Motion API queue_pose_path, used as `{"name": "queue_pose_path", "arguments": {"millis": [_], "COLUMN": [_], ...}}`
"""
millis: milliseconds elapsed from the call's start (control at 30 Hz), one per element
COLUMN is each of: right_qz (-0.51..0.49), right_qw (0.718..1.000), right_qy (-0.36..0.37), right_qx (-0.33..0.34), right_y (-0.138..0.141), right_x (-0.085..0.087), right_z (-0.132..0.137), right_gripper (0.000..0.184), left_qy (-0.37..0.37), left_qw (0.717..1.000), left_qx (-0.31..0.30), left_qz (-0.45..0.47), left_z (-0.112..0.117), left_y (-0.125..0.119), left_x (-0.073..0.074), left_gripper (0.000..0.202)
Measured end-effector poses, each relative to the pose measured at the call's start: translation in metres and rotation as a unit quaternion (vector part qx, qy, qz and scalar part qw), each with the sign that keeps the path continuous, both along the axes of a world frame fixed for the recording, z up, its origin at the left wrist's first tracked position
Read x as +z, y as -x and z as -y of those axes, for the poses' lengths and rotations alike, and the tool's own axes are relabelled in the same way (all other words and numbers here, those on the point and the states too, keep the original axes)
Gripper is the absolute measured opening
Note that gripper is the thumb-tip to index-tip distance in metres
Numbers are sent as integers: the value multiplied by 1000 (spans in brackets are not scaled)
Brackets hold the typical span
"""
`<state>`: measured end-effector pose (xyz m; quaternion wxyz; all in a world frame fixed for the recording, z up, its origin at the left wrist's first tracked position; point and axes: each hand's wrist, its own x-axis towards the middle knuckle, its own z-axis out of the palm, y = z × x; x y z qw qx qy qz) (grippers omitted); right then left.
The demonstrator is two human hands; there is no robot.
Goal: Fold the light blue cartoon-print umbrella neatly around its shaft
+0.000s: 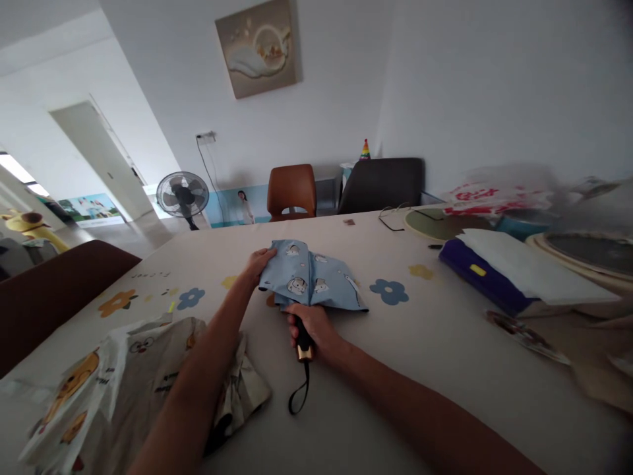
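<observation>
A light blue folding umbrella (310, 274) with cartoon prints lies collapsed over the middle of the table, its canopy panels loose and spread to both sides. My right hand (316, 330) is wrapped round the black handle, close below the canopy. A gold band shows at the handle's end, and a black wrist strap (299, 389) hangs from it. At the canopy's left edge, my left hand (260, 264) pinches the blue fabric; its fingertips are partly hidden. Under and beside my left forearm lies a crumpled beige printed cloth (143, 369).
The table (376, 389) has a flower-patterned cover. To the right are a blue-and-white packet (484, 277), a round green mat (435, 224), eyeglasses (395, 221) and a plastic bag (499, 191). Chairs (291, 188) and a fan (182, 194) stand beyond the far edge.
</observation>
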<state>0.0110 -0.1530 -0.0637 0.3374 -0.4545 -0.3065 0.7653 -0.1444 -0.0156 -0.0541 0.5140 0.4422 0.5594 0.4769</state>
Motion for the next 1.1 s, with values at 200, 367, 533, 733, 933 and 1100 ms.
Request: {"name": "queue_pose_path", "arguments": {"millis": [200, 367, 533, 733, 933, 1100], "right_qz": [-50, -70, -74, -81, -67, -33], "right_qw": [999, 997, 997, 996, 997, 999], "right_qy": [-15, 3, 24, 26, 21, -12], "right_qx": [-1, -5, -13, -31, -34, -23], "right_y": [-5, -6, -8, -7, -6, -5], "right_x": [-5, -4, 3, 4, 3, -1], "right_z": [-1, -2, 1, 0, 1, 4], "right_gripper": [29, 32, 33, 38, 32, 29], "left_qy": [-17, -26, -34, -45, -52, -77], "left_qw": [1000, 998, 997, 995, 990, 970], "left_qx": [-10, -31, -37, -24, -2, 94], "left_qz": [-25, -52, -61, -80, -131, -210], "left_z": [5, 6, 3, 2, 3, 8], "left_y": [1, 2, 3, 0, -3, -6], "left_x": [-8, -19, -28, -28, -28, -2], "left_gripper": [28, 28, 28, 27, 24, 14]}}
